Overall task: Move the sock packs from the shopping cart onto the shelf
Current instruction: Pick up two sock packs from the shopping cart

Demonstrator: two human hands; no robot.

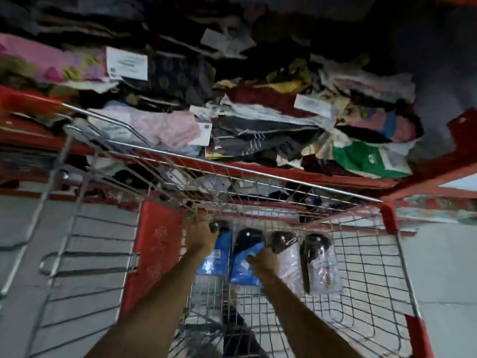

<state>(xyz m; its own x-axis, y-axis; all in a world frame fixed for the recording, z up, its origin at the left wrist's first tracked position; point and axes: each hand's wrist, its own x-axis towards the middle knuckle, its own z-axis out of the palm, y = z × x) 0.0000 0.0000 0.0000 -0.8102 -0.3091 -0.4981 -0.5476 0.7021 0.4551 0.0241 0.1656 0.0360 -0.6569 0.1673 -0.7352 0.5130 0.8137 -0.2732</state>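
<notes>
Both your arms are down in the shopping cart (361, 254) now, and four sock packs lie in a row on its wire floor, near the far end by the shelf (309, 174). Your left hand (200, 235) is curled around the dark top of the left blue pack (215, 259), fingers closed on it. Your right hand (263, 257) sits on the second blue pack (244, 270), fingers bent over its upper part and touching the first clear pack (290, 264) beside it — whether it truly grips one or both, I cannot tell. The last clear pack (320, 264) lies untouched toward the cart's right side. These look light and floppy: soft socks in thin, glossy plastic that will likely slide under a loose pinch. My read is you're best taking them by the stiffer dark header at the top, where the wrap won't crumple or slip away. Up on the shelf it's already heaped with packaged clothing right to the front edge — so you'll probably want to set these well back on the pile, or they could slide off.
</notes>
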